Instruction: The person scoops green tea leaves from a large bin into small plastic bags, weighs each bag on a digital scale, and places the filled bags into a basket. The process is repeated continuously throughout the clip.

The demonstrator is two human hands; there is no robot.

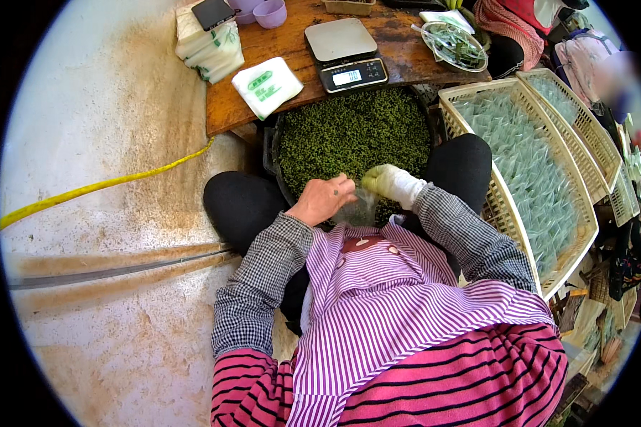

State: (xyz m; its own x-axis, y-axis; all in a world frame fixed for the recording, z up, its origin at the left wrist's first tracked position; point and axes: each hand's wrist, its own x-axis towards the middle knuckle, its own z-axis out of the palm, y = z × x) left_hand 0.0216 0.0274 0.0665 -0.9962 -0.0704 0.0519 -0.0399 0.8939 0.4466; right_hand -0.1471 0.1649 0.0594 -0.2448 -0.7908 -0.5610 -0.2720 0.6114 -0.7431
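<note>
Striped pink apron (377, 313) nearest cam. Head view: left hand (322, 201) bare, fingers pinching small clear bag (356, 212) at near rim of black tub (271, 153); right hand (392, 183) in white glove, curled over green tea leaves (352, 132), grip unclear. Step, prob.: filling bag; next needs weighing on scale (345, 53). White-green packets (267, 85) on table left; cream crates (527, 171) of pale sachets right.
</note>
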